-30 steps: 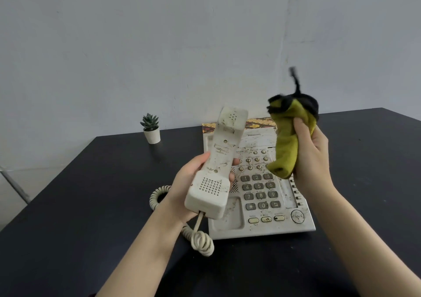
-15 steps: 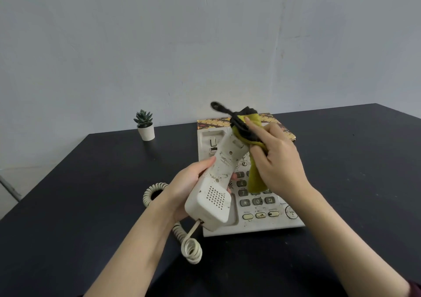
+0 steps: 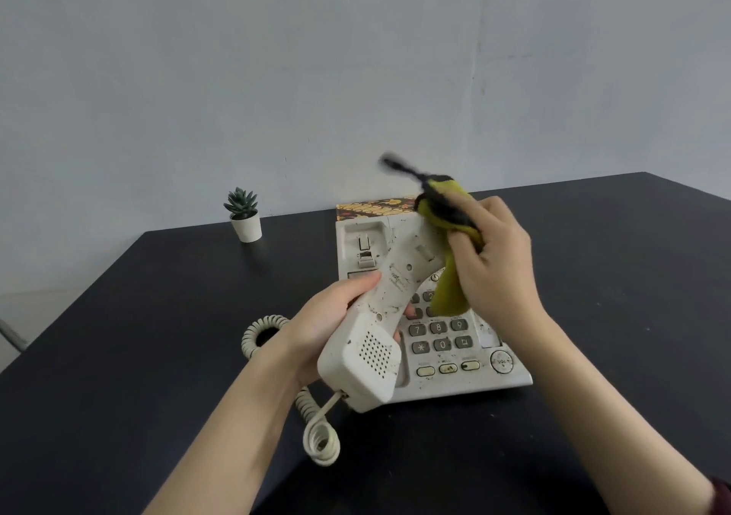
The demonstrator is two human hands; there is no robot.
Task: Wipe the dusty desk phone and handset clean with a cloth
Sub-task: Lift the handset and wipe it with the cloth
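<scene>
A dusty white desk phone [image 3: 480, 376] with grey number keys sits on the black table [image 3: 613, 317]. My left hand [image 3: 328, 320] grips the speckled white handset [image 3: 379, 324] around its middle and holds it tilted above the phone, mouthpiece end toward me. My right hand [image 3: 494, 253] holds a yellow-green cloth with a black edge [image 3: 447, 289] bunched against the handset's far earpiece end. A black strap sticks out of the cloth's top, blurred. The coiled cord [image 3: 316, 427] hangs from the handset to the table.
A small potted succulent [image 3: 243, 214] stands near the table's back left edge. A patterned brown and yellow book or box [image 3: 372, 206] lies behind the phone. The wall rises right behind the table.
My right hand brought the cloth from the air at the right onto the handset's upper end and keeps it there, shifted slightly right. The left hand keeps holding the handset, now tilted more.
</scene>
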